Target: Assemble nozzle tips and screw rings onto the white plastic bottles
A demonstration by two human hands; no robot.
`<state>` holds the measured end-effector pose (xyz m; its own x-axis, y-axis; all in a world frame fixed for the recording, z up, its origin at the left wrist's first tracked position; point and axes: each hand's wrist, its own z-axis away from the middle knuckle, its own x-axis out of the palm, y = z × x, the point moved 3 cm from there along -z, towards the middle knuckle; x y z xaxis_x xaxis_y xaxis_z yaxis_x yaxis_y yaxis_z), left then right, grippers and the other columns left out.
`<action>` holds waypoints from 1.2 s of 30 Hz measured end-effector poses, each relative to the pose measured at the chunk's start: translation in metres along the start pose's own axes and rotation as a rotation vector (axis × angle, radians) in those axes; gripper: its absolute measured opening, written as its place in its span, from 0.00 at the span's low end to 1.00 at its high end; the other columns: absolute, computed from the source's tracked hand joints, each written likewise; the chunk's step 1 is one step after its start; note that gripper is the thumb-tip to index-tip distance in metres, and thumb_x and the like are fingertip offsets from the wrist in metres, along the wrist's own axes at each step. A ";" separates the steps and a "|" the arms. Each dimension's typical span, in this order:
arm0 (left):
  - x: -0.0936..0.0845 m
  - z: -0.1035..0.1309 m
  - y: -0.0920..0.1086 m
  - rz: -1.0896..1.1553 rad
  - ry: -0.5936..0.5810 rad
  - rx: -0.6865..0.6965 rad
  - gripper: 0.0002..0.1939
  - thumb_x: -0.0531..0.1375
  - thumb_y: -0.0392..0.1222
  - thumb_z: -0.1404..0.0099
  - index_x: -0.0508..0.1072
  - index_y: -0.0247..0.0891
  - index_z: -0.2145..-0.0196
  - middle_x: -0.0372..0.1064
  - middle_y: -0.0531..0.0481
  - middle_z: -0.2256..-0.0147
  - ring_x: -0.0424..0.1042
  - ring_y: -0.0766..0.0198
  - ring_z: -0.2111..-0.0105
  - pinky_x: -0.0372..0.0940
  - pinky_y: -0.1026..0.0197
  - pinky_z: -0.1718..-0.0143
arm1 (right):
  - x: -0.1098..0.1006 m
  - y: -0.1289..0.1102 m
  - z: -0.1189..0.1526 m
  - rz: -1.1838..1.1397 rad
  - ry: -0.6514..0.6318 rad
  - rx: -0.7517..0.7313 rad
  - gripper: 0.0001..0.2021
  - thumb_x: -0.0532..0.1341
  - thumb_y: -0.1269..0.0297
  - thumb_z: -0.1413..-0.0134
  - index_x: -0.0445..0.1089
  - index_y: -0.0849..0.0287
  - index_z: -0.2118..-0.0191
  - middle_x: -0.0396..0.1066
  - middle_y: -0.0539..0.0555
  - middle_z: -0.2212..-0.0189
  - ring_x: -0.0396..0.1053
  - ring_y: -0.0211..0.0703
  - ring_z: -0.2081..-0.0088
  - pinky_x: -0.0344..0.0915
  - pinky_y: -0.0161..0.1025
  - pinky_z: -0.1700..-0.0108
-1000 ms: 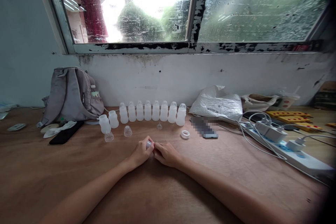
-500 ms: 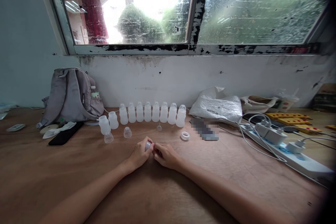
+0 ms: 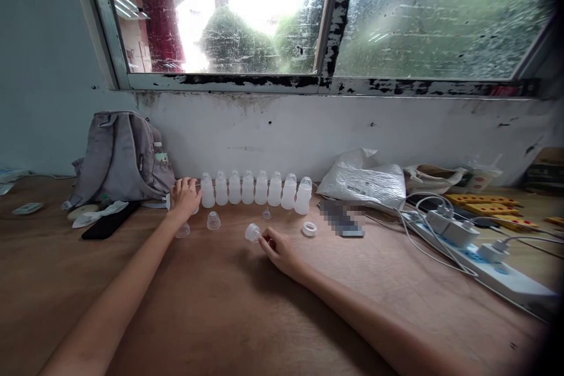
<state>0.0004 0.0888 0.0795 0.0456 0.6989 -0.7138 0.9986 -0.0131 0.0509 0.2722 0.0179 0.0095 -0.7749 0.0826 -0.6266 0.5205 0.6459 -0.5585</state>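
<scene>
My right hand [image 3: 279, 249] pinches a clear domed bottle cap [image 3: 252, 232] at its edge, just above the table. My left hand [image 3: 184, 197] reaches to the far left with its fingers apart over the uncapped baby bottles [image 3: 197, 210]. It covers most of them, so whether it grips one is hidden. Below that hand lies a clear cap [image 3: 182, 231], and another clear cap [image 3: 214, 221] stands to its right. A clear teat [image 3: 267, 212] sits in front of the bottle row. To the right of my right hand lies a white ring [image 3: 309, 228].
Several capped baby bottles [image 3: 261, 191] stand in a row near the wall. At the left are a grey backpack [image 3: 118, 158] and a black phone [image 3: 110, 222]. On the right lie a silver plastic bag [image 3: 363, 179] and a power strip [image 3: 493, 267] with plugs and cables.
My left hand has left my right hand and moved far left to the uncapped bottles. The clear domed cap, earlier held between both hands, is now in my right hand alone.
</scene>
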 end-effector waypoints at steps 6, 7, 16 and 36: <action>0.012 -0.002 -0.012 -0.106 -0.056 -0.030 0.12 0.49 0.38 0.42 0.69 0.35 0.63 0.65 0.39 0.61 0.58 0.48 0.56 0.50 0.49 0.57 | 0.001 0.000 0.001 0.002 -0.007 -0.012 0.09 0.51 0.63 0.47 0.59 0.59 0.76 0.59 0.46 0.83 0.55 0.32 0.81 0.50 0.30 0.78; 0.012 -0.001 -0.012 -0.112 -0.047 -0.036 0.12 0.50 0.39 0.42 0.68 0.35 0.63 0.65 0.39 0.61 0.58 0.49 0.57 0.50 0.49 0.58 | 0.001 -0.001 0.001 0.005 -0.007 -0.012 0.10 0.51 0.62 0.47 0.59 0.59 0.76 0.59 0.46 0.83 0.55 0.32 0.81 0.50 0.30 0.78; 0.006 -0.003 -0.013 -0.002 -0.050 -0.040 0.10 0.53 0.43 0.44 0.71 0.37 0.70 0.63 0.41 0.58 0.57 0.48 0.55 0.54 0.50 0.58 | 0.001 -0.001 0.003 0.017 0.017 -0.027 0.11 0.51 0.61 0.47 0.58 0.59 0.77 0.58 0.46 0.83 0.53 0.32 0.81 0.50 0.30 0.78; 0.001 0.069 0.096 0.923 -0.193 0.131 0.17 0.51 0.47 0.39 0.57 0.41 0.53 0.64 0.48 0.58 0.66 0.63 0.62 0.62 0.61 0.62 | -0.008 0.012 0.000 -0.277 0.208 0.215 0.11 0.46 0.57 0.44 0.56 0.57 0.70 0.61 0.48 0.77 0.57 0.31 0.83 0.55 0.29 0.82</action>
<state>0.0984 0.0389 0.0360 0.8097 0.2428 -0.5342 0.5607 -0.5889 0.5821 0.2849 0.0255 0.0082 -0.9409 0.0932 -0.3256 0.3276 0.4936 -0.8056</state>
